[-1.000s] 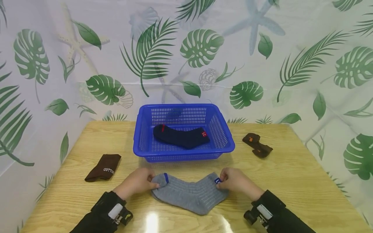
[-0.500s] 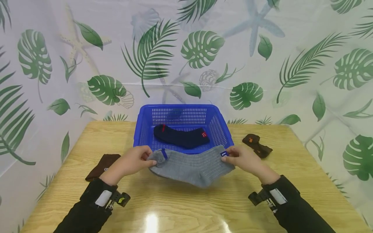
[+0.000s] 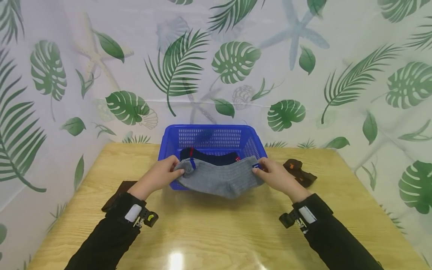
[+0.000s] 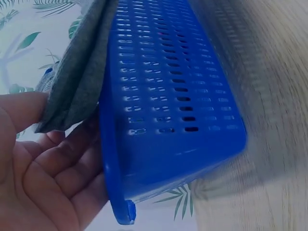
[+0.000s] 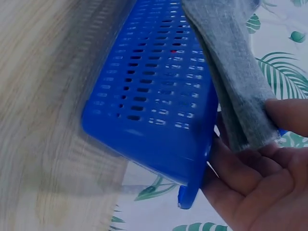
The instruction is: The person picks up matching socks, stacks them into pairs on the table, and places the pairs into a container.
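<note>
A pair of grey socks [image 3: 219, 180] is stretched between both hands, raised in front of the blue basket [image 3: 212, 127] and over its near rim. My left hand [image 3: 161, 174] pinches the toe end, by the blue stripe. At the cuff end with the blue label, my right hand [image 3: 275, 175] pinches the fabric between thumb and fingers. In the left wrist view, the left hand's curled fingers [image 4: 72, 178] are close against the basket rim. Dark navy socks [image 3: 216, 158] with red marks lie inside the basket, partly hidden by the grey ones.
A folded brown sock [image 3: 118, 195] lies on the wooden table [image 3: 216, 232] at the left, partly covered by the left arm. Another brown sock [image 3: 300, 172] lies crumpled right of the basket. Behind the table hangs a leaf-patterned cloth [image 3: 236, 93].
Both hands have lifted the grey socks off the table and carried them forward to the basket's near rim. The navy and brown socks stay where they were.
</note>
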Tool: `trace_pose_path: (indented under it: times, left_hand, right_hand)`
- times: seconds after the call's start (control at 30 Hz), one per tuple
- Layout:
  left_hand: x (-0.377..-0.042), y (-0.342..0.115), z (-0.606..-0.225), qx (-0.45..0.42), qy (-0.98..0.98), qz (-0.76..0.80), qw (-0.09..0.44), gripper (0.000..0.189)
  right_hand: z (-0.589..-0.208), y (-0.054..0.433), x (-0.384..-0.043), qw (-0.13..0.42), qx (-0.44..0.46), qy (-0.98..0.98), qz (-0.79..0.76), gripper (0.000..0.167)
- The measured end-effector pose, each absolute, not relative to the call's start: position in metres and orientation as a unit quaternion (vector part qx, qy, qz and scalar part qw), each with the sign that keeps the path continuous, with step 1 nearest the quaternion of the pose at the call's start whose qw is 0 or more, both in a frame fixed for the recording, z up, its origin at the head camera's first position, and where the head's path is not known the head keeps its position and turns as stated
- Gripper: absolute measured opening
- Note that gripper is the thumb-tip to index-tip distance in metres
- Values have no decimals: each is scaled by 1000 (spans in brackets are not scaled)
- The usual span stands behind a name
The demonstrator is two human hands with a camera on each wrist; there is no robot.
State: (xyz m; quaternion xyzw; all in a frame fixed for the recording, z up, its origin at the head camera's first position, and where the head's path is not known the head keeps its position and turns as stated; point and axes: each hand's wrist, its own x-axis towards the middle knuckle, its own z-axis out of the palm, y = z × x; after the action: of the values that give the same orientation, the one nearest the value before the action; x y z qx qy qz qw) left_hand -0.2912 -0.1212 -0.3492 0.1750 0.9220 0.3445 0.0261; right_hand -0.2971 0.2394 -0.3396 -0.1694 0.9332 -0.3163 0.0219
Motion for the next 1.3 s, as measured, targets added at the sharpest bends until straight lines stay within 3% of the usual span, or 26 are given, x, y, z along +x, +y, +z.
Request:
trace_pose_path:
  times: [0.5, 0.63, 0.73, 0.83, 1.0, 1.13, 1.3]
  left_hand:
    - [-250, -125, -326, 230, 904, 339, 121, 14]
    - [-263, -123, -298, 210, 908, 355, 75, 14]
    - [-285, -117, -281, 171, 921, 351, 18, 17]
    - [-312, -110, -279, 114, 914, 389, -2, 24]
    - [-346, -101, -308, 36, 881, 471, 24, 43]
    - [-357, -96, -338, 14, 855, 513, 73, 40]
    - [-366, -91, -368, -6, 838, 531, 125, 38]
  right_hand:
    - [-311, 247, -252, 99, -255, 926, -262, 20]
    - [-284, 240, -263, 73, -222, 928, -291, 21]
    - [-269, 229, -284, 34, -186, 935, -301, 22]
    - [-267, 216, -310, 32, -159, 943, -291, 22]
    - [-290, 202, -347, 123, -124, 954, -243, 19]
    - [-310, 199, -362, 198, -90, 955, -203, 16]
    - [-323, 194, -369, 226, -81, 958, -155, 15]
